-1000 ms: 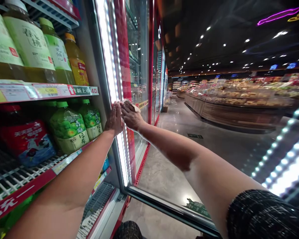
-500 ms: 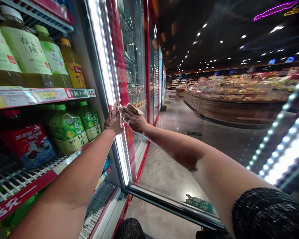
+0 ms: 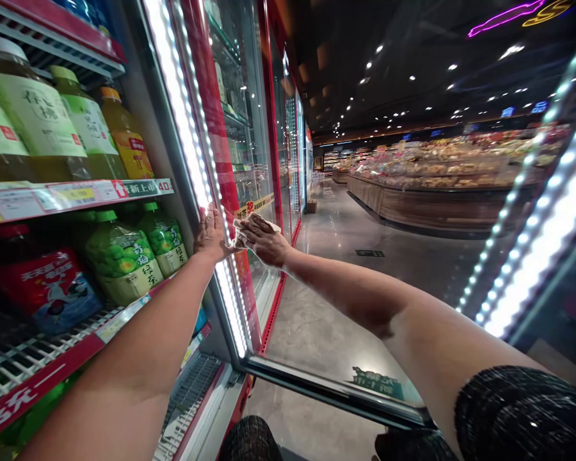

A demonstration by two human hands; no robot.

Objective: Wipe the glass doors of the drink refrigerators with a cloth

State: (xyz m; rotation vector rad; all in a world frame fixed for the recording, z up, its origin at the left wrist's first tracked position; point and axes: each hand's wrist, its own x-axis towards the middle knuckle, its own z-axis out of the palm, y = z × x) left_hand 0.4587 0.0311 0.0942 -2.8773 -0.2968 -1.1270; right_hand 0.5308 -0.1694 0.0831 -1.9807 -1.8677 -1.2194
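My right hand (image 3: 265,244) presses a pale, crumpled cloth (image 3: 272,226) flat against the inside of a glass cooler door (image 3: 317,326). Its fingers lie over the cloth. Beside it, my left hand (image 3: 210,237) rests on the door's hinge-side edge, along the bright LED strip (image 3: 228,288), with fingers stretched upward and nothing visible in them. The two hands are close together, the left thumb near the cloth. The door stands open, its dark bottom frame (image 3: 317,390) crossing in front of my knees.
Bottled drinks such as a green-capped bottle (image 3: 122,253) and a white-capped bottle (image 3: 36,109) fill cooler shelves at left, with a price rail (image 3: 77,195). Red-framed cooler doors (image 3: 276,128) continue beyond. A wood-sided display counter (image 3: 413,205) stands across the shiny floor.
My right hand and the cloth have slid slightly down and away from my left hand on the glass. The camera view has shifted a little; my left hand stays on the door edge.
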